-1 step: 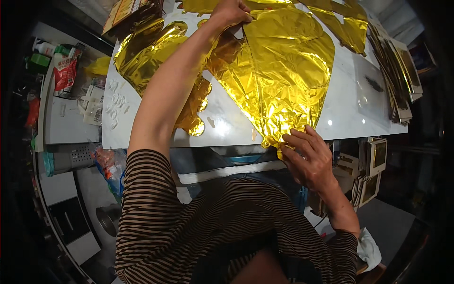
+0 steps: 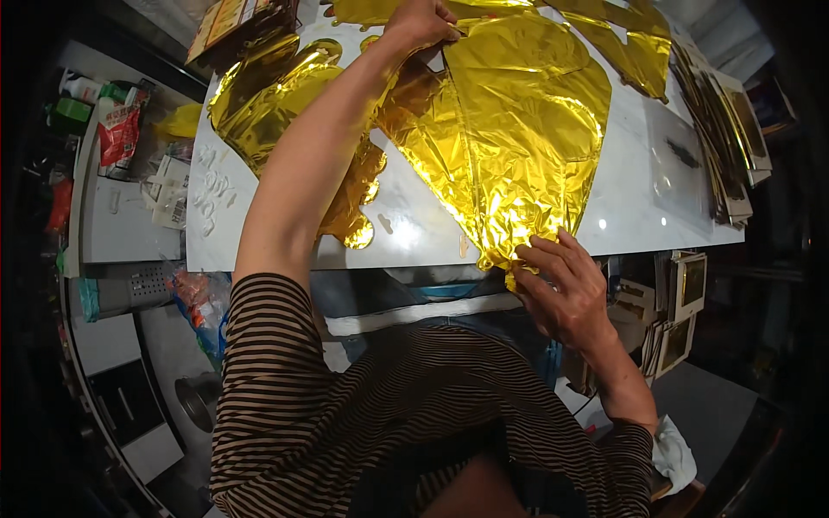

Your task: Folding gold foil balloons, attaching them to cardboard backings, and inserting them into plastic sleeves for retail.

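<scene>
A crinkled gold foil piece (image 2: 527,112), which looks like a flat foil balloon, lies spread over the white table and narrows toward me. My left hand (image 2: 420,23) reaches to its far left side, fingers closed on the foil near a seam. At the near tip, hanging just over the table edge, my right hand (image 2: 566,289) has its fingers bent and pressed on the gathered foil. Part of the tip is hidden behind those fingers. Under my left forearm lies another gold foil piece (image 2: 276,108) with rounded, scalloped edges.
More gold foil (image 2: 635,52) lies at the far right. A stack of card frames (image 2: 721,129) lines the table's right side, beside a clear plastic sheet (image 2: 678,164). Printed boxes (image 2: 229,30) stand at the far left; bags (image 2: 119,129) sit on the side cabinet.
</scene>
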`<state>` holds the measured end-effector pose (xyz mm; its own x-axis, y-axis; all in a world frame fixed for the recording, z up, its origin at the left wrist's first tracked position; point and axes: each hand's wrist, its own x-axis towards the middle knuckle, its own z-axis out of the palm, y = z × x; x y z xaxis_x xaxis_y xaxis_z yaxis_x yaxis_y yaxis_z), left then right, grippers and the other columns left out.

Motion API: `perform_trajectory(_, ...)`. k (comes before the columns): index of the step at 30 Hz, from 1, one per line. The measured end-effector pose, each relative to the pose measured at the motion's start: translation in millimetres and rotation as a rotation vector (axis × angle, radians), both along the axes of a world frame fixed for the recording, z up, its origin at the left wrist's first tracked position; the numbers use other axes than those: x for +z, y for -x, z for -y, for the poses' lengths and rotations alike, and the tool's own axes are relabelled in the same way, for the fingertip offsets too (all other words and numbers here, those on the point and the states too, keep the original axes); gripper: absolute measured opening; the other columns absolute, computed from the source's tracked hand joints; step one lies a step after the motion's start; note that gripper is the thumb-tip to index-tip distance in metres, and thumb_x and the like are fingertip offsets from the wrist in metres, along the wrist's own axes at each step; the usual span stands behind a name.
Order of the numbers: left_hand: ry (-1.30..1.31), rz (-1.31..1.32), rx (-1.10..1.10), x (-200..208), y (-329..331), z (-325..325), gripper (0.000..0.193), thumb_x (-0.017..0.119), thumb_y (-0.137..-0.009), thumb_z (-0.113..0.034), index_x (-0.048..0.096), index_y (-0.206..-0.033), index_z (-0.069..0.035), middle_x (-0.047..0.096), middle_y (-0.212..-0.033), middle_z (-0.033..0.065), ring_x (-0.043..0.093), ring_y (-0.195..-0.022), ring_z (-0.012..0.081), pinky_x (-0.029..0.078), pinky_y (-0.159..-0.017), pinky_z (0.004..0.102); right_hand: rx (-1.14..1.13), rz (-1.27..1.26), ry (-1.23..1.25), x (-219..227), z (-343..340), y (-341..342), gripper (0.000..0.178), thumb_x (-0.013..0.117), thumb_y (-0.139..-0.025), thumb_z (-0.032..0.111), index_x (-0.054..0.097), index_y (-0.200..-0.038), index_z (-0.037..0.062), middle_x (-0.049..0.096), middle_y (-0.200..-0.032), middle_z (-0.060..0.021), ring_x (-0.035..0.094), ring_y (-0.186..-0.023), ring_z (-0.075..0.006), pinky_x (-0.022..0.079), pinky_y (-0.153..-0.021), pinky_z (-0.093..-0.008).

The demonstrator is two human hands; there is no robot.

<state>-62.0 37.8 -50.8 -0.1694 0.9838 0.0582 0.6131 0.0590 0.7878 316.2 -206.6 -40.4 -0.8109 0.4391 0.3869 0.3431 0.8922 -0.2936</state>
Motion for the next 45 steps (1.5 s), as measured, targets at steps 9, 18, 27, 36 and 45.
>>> perform_trajectory(9, 0.016, -0.21, 0.07, 14.2, -18.0, 12.9, 0.031, 0.083, -0.079, -0.018, 0.081, -0.108, -0.007, 0.078, -0.089, 0.0168, 0.076, -0.079, 0.0266, 0.058, -0.072, 0.0384, -0.023, 0.005, 0.052, 6.0, -1.7, -0.3, 0.035, 0.088, -0.076, 0.021, 0.073, -0.105, 0.0076, 0.07, -0.123, -0.0105, 0.067, -0.118, -0.0312, 0.05, -0.11, -0.0524)
perform_trajectory(18, -0.072, -0.364, 0.027, 6.3, 29.5, 7.2, 0.04, 0.088, -0.076, -0.034, 0.081, -0.108, -0.012, 0.08, -0.104, 0.0091, 0.076, -0.095, 0.0279, 0.058, -0.083, 0.0396, -0.088, -0.238, -0.049, 47.6, -57.2, 8.1, 0.026, 0.083, -0.083, 0.02, 0.077, -0.104, 0.0055, 0.075, -0.119, -0.0129, 0.073, -0.11, -0.0335, 0.052, -0.106, -0.0536)
perform_trajectory(27, 0.166, -0.604, 0.1, 35.3, 90.1, 78.3, 0.064, 0.09, -0.077, -0.044, 0.07, -0.117, 0.002, 0.076, -0.092, 0.0193, 0.075, -0.086, 0.0329, 0.056, -0.075, 0.0448, -0.047, -0.08, -0.156, 14.4, -164.7, 65.6, 0.026, 0.076, -0.088, 0.021, 0.075, -0.106, 0.003, 0.071, -0.12, -0.0136, 0.066, -0.109, -0.0334, 0.053, -0.096, -0.0446)
perform_trajectory(36, 0.451, -0.635, 0.097, 49.6, 93.2, 87.7, 0.073, 0.09, -0.071, -0.059, 0.076, -0.095, 0.007, 0.076, -0.097, 0.0249, 0.075, -0.093, 0.0364, 0.056, -0.08, 0.0458, -0.021, 0.052, -0.08, 7.1, -165.1, 80.7, 0.03, 0.077, -0.088, 0.029, 0.076, -0.107, 0.0055, 0.071, -0.12, -0.0121, 0.064, -0.118, -0.0316, 0.044, -0.112, -0.0481)
perform_trajectory(45, 0.437, -0.624, 0.055, 34.3, 92.0, 83.8, 0.062, 0.09, -0.074, -0.05, 0.076, -0.094, 0.007, 0.077, -0.098, 0.0241, 0.076, -0.09, 0.0343, 0.057, -0.079, 0.0451, -0.029, 0.013, -0.078, 3.4, -163.6, 81.0, 0.028, 0.078, -0.087, 0.028, 0.077, -0.106, 0.0065, 0.071, -0.119, -0.0108, 0.065, -0.117, -0.0309, 0.043, -0.113, -0.049)
